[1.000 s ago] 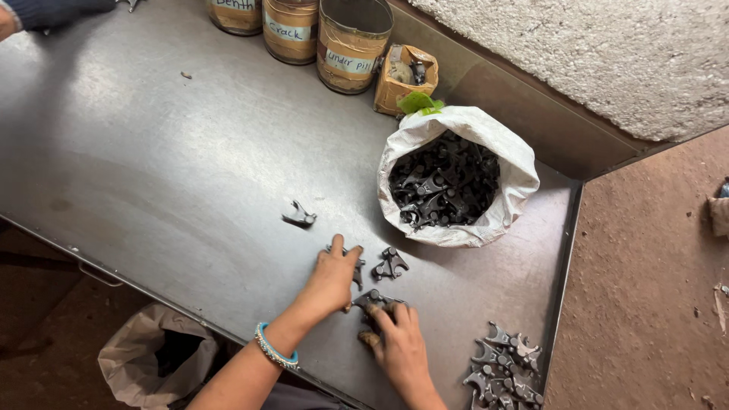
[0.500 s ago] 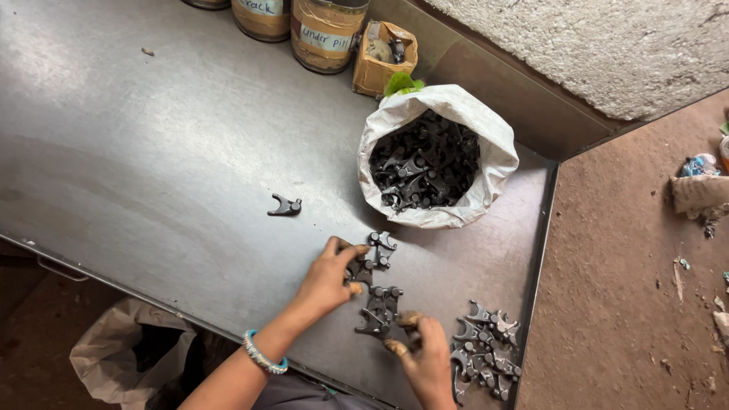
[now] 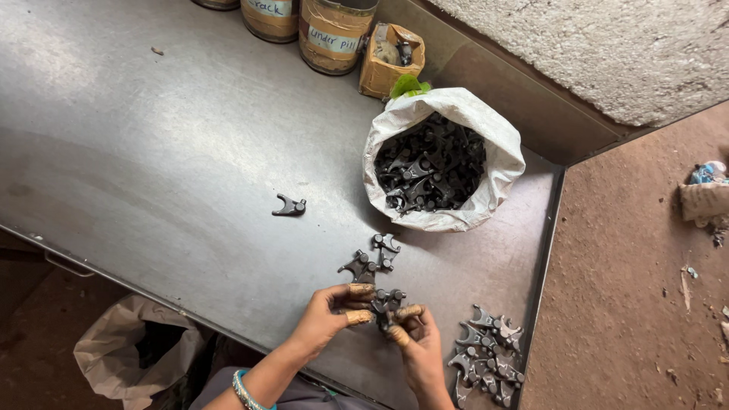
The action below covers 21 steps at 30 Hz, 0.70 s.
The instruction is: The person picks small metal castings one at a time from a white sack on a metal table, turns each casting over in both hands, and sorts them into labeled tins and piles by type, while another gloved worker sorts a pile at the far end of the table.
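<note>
My left hand [image 3: 326, 319] and my right hand [image 3: 416, 345] meet near the front edge of a steel table [image 3: 152, 152]. Together they pinch a small dark forked metal part [image 3: 385, 304] between their fingertips. Just beyond the fingers lie a few more dark forked parts [image 3: 372, 258] on the table. A single forked part [image 3: 289, 206] lies alone further left. A white sack [image 3: 486, 137], rolled open, holds many of the same dark parts [image 3: 429, 171]. A pile of lighter grey forked parts [image 3: 486, 353] lies by my right hand near the table's right corner.
Round tins with paper labels [image 3: 330, 34] and a small cardboard box [image 3: 389, 57] stand at the table's back edge. A crumpled bag [image 3: 129, 349] sits on the floor below the front edge. Brown dirt floor [image 3: 645, 266] lies to the right, with a rough stone slab [image 3: 592, 45] behind.
The view has shifted so the sack and table sit more to the right and lower. My two hands have drawn together and now grip one part between them.
</note>
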Motion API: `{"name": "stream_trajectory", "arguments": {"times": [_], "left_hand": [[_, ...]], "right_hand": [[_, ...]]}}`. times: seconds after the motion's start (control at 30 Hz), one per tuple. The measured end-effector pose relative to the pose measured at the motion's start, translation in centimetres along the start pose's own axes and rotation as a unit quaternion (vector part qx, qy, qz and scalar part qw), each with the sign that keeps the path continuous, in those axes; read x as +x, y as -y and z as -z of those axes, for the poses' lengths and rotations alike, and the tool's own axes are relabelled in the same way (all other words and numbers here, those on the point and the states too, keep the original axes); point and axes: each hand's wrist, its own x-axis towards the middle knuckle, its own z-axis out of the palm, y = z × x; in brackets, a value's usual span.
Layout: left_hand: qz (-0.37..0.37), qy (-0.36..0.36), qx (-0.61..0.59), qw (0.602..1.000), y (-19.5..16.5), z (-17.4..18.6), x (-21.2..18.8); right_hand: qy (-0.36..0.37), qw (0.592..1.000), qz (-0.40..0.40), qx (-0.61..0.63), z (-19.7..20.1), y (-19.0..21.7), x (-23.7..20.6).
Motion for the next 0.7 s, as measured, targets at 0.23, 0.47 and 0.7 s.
{"name": "stream_trajectory", "arguments": {"times": [0.23, 0.47, 0.7], "left_hand": [[0.046, -0.005, -0.048, 0.998, 1.4, -0.6, 1.3], [0.104, -0.037, -0.170, 0.979, 2.6, 1.1, 1.7], [0.052, -0.001, -0.368, 0.928, -1.5, 3.6, 2.2]], "right_hand": [[-0.066, 0.964, -0.153, 0.207, 0.5, -0.9, 0.6], [-0.010, 0.999, -0.032, -0.040, 0.8, 0.5, 0.6], [-0.004, 0.803, 0.182, -0.567, -0.3, 3.5, 2.9]]}}
